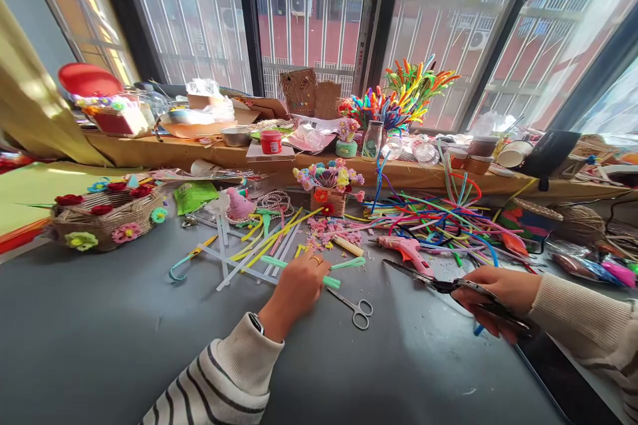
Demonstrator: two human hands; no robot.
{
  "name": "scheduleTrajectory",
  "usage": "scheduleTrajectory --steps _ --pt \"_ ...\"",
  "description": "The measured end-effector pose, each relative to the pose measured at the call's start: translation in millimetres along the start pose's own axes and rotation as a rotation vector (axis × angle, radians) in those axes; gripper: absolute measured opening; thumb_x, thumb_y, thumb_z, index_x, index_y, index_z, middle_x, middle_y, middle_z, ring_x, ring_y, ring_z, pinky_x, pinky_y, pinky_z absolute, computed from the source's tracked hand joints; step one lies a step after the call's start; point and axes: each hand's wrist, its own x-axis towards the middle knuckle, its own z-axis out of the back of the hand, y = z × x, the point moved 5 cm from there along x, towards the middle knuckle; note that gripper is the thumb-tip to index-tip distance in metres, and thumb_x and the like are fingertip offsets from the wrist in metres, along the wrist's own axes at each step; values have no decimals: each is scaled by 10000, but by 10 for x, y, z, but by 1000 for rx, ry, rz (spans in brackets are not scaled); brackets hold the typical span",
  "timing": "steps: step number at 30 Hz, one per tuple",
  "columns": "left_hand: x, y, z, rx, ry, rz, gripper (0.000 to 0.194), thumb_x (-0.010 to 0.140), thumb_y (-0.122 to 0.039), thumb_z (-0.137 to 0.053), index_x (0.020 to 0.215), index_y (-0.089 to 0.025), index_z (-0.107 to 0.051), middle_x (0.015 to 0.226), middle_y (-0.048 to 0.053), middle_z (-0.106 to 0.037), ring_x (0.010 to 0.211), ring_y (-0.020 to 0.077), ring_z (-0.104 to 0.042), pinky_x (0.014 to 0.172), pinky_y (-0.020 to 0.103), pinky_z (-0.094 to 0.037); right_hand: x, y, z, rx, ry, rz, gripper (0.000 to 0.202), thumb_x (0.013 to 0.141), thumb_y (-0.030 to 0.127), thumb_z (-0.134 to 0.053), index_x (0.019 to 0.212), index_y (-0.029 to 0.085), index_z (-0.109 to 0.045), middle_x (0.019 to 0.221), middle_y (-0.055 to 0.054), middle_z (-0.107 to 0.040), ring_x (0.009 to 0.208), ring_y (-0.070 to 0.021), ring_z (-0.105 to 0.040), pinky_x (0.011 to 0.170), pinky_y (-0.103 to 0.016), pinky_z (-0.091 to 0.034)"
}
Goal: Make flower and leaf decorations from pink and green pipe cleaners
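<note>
A person is holding pale green strips [349,264] and black scissors [441,285] over a gray table [164,358].
The left hand [298,279] is pinching the strips near the table's middle; the right hand [491,292] is wrapping around the scissors' handles. The strips are looking partly shaped, one end looping back, the rest staying loose; a pot [337,203] of flowers beyond is looking finished. Small silver scissors [361,313], a pink glue gun [406,251] and heaped colored stems [423,219] are lying nearby; barred windows [309,13] are rising behind.
</note>
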Motion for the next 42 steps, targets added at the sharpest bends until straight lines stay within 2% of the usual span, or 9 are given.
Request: scheduleTrajectory --steps 4,8,12,16,20,22,26,36,42 --pt "-4 28 22 -42 -37 49 204 693 -70 -405 801 -182 -537 746 48 -551 740 174 -480 614 267 -361 -107 -99 -44 66 -32 73 298 647 424 -464 484 179 -425 357 20 -528 259 -73 -459 280 -154 -256" --pt "-32 116 78 -131 -161 200 226 718 -119 -393 849 -211 -553 716 33 -568 719 163 -495 598 250 -367 -127 -89 -173 135 -56 227 335 629 468 -493 521 152 -475 490 0 -564 418 -80 -540 384 -160 -342" --pt "-71 216 124 -284 -270 342 186 725 -210 -420 849 -209 -559 712 17 -586 688 146 -512 591 234 -378 82 46 -421 256 -43 363 350 637 472 -498 596 125 -527 614 -43 -590 550 -111 -572 481 -191 -391" --pt "-79 284 130 -416 -310 382 178 732 -290 -416 788 -202 -560 747 0 -607 712 142 -516 635 237 -377 364 203 -666 520 -20 532 347 610 476 -528 708 143 -520 803 -86 -591 749 -175 -573 648 -277 -414" --pt "-89 343 126 -426 -370 422 197 723 -348 -417 741 -198 -544 733 -9 -599 692 138 -514 667 248 -369 461 218 -900 620 125 690 418 545 559 -526 685 167 -491 930 -107 -552 886 -237 -520 775 -384 -357" --pt "-95 353 132 -390 -400 432 177 715 -339 -431 713 -194 -531 713 -10 -590 694 140 -509 684 254 -362 461 170 -976 664 169 739 455 544 599 -485 693 169 -492 918 -105 -553 882 -244 -520 751 -388 -366" --pt "-106 351 154 -304 -421 450 108 702 -281 -452 679 -192 -510 691 -8 -577 711 152 -498 670 253 -356 465 103 -1119 752 302 744 506 540 651 -414 631 159 -486 752 -94 -584 720 -219 -573 627 -331 -415" --pt "-101 352 150 -233 -404 434 46 688 -225 -470 651 -199 -480 682 -18 -564 702 150 -484 659 249 -348 370 192 -1308 890 421 772 497 601 617 -391 621 135 -508 706 -103 -598 636 -183 -580 569 -272 -423" --pt "-98 347 166 -244 -402 431 58 694 -239 -464 654 -200 -483 679 -17 -567 699 152 -488 650 247 -351 352 212 -1287 886 416 797 491 628 615 -352 618 143 -485 680 -89 -594 650 -176 -581 578 -253 -414"
